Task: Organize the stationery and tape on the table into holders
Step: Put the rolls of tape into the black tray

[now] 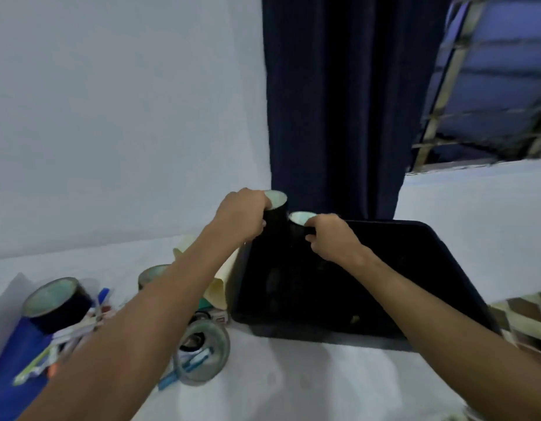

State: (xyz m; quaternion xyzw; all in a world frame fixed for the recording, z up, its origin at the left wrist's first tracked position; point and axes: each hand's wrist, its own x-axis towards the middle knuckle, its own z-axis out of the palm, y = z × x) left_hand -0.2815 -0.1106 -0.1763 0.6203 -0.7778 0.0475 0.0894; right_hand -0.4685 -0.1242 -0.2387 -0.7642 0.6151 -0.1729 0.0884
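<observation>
My left hand (pixel 242 215) grips the rim of a tall black cylindrical holder (pixel 277 212) with a pale inside, at the far left corner of a black tray (pixel 415 268). Right beside it, my right hand (pixel 331 237) pinches the rim of a second, lower black holder (pixel 301 218). Both holders stand upright and close together. On the white table at the left lie several pens and markers (pixel 65 338), a tipped black holder (pixel 55 302), and a clear jar (pixel 204 350) lying on its side with pens and a tape roll in it.
A blue sheet (pixel 11 360) lies under the pens at the left edge. Cream paper (pixel 219 284) leans by the tray's left side, with another can (pixel 152 275) behind my left arm. A dark curtain (pixel 339 101) hangs behind the tray. A patterned surface (pixel 527 317) shows at the right.
</observation>
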